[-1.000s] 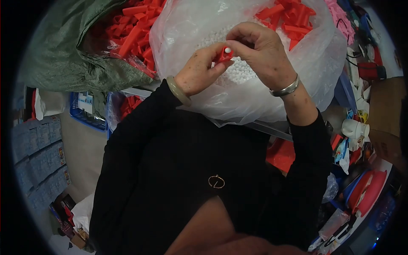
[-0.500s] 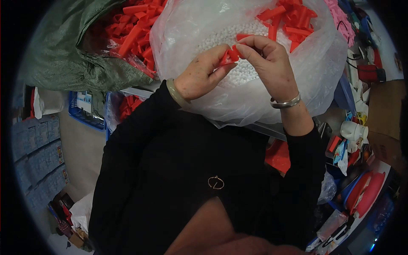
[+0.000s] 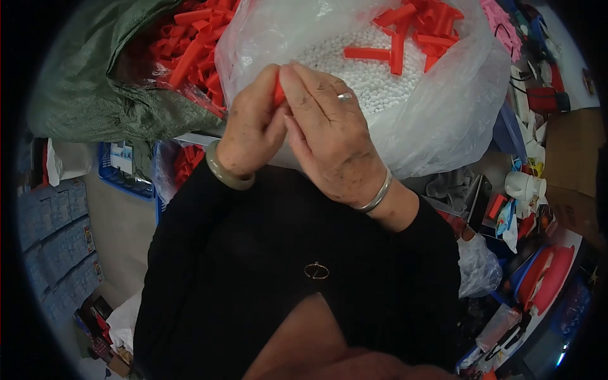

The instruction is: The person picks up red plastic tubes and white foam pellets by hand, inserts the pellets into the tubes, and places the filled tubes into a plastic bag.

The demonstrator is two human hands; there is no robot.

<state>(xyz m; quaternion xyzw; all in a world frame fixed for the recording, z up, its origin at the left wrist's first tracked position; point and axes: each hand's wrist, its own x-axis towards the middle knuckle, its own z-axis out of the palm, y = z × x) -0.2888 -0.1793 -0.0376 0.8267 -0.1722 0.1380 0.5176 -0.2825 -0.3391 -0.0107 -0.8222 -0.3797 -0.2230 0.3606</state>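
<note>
The left hand (image 3: 251, 123) and right hand (image 3: 335, 139) are together, clamped on a red plastic piece (image 3: 279, 94) their fingers mostly hide, over the near left of a translucent plastic bag (image 3: 443, 130); it holds white beads (image 3: 383, 88), with loose red pieces (image 3: 436, 22) far right; left stands a green woven sack (image 3: 69, 95); nearer, a blue basket (image 3: 126, 185).

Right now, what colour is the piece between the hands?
The piece is red; the head view shows it, partly covered by the left hand and right hand.
</note>
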